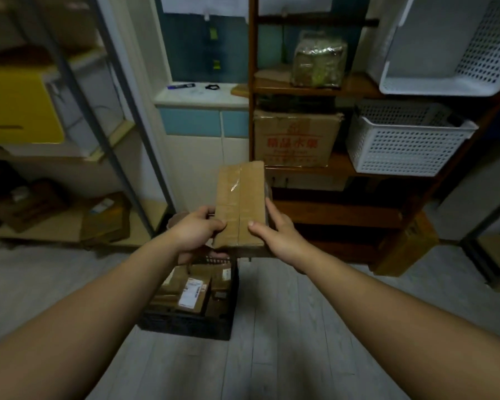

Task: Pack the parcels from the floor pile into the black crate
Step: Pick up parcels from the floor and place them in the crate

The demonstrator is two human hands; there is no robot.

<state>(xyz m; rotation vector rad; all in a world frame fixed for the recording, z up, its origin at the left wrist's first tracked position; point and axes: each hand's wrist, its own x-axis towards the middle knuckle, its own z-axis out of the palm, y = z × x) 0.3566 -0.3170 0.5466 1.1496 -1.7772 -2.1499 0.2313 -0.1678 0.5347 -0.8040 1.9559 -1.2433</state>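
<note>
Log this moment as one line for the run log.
both hands hold box | above crate | crate holds parcels

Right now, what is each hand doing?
Left hand: closed on the cardboard parcel.
Right hand: gripping the same parcel's other side.

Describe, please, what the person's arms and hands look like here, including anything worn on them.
Both forearms are bare as far as the frame shows, with no sleeve in view. The left hand and right hand wear no gloves, and no watch, ring or wristband is visible. The nails look short and unpainted, though the light is dim.
</note>
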